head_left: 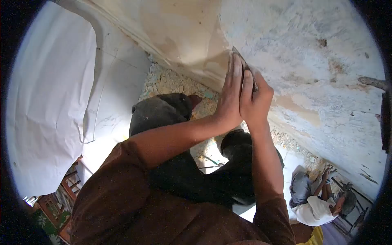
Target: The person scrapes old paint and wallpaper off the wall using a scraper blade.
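A thin, dark-edged scraper blade (249,70) lies against the wall (286,49), its pointed corner showing above the fingertips. My right hand (257,98) is closed around it, index finger stretched along the near face and the others bent behind the edge. Pressed close beside it, my left hand (230,92) has long, straight fingers held together along the blade; its thumb is hidden. Dust whitens the left fingertips. Where the hands work, smooth beige filler (214,51) meets rough, patchy white paint. Any handle on the scraper is hidden by the hands.
Rubble-like rough flooring (161,81) runs along the wall's foot. A large white sheet (53,94) hangs at left, above wooden furniture (51,208). My bent knees are beneath my arms. Another person (316,208) sits low at bottom right by the wall. A dark rod (373,83) juts in at right.
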Demonstrator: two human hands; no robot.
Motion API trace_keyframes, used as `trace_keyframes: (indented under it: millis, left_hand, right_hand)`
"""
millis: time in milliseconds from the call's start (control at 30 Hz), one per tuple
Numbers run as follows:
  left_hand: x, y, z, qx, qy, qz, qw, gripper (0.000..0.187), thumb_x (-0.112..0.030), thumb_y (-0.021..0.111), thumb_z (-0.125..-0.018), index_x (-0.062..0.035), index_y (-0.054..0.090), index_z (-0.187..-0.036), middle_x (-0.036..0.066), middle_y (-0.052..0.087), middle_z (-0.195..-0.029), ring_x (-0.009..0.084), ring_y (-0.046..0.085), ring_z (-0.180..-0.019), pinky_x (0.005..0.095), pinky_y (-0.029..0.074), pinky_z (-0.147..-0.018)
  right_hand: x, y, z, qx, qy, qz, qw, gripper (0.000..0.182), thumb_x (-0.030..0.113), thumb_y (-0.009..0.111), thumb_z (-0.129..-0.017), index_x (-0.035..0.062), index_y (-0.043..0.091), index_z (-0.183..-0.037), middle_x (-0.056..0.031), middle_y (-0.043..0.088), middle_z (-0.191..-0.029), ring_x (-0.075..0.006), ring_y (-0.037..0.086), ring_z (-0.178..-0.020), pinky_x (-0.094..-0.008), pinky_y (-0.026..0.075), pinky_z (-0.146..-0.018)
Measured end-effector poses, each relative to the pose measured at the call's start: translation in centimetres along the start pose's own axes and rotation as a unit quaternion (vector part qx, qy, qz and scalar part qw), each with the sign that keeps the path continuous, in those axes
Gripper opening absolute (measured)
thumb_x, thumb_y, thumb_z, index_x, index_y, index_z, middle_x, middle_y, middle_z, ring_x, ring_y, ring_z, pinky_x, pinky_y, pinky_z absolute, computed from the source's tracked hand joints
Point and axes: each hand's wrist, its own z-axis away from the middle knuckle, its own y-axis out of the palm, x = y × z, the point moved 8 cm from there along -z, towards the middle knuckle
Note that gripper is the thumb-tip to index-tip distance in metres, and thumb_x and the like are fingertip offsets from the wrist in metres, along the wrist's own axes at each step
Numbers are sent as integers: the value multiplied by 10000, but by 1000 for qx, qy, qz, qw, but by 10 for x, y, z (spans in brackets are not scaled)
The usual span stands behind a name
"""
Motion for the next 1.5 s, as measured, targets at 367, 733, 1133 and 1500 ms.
trace_keyframes:
  millis: [367,733,1133,1500]
  left_hand:
    - [-2,3,2,-13,-22,60,998,804,-170,563,-920,122,68,-1482,389,39,-1544,565,79,-1434,548,142,-1181]
    - [4,5,6,14,-46,68,997,809,-189,527,-939,99,25,-1505,363,13,-1560,523,51,-1457,525,128,-1190]
    - [9,11,4,16,-72,78,994,773,-153,548,-930,80,77,-1496,391,-2,-1546,571,60,-1435,571,141,-1172]
    - [10,4,-2,-2,-111,90,990,833,-187,514,-939,86,-24,-1514,366,20,-1559,505,66,-1464,503,143,-1193]
  right_hand:
    - [-10,-2,3,25,40,26,999,183,131,529,-948,-10,644,-968,-271,631,-814,-464,621,-746,-435,506,-651]
    - [-10,2,5,44,33,49,997,201,113,508,-967,-12,656,-1022,-262,622,-768,-409,621,-667,-386,485,-624]
    - [-18,3,3,50,52,48,996,237,129,515,-982,-19,662,-1097,-229,681,-836,-244,672,-724,-339,510,-693]
    - [-24,1,2,57,72,21,996,221,134,524,-990,-25,662,-1060,-179,691,-825,-143,600,-735,-311,490,-691]
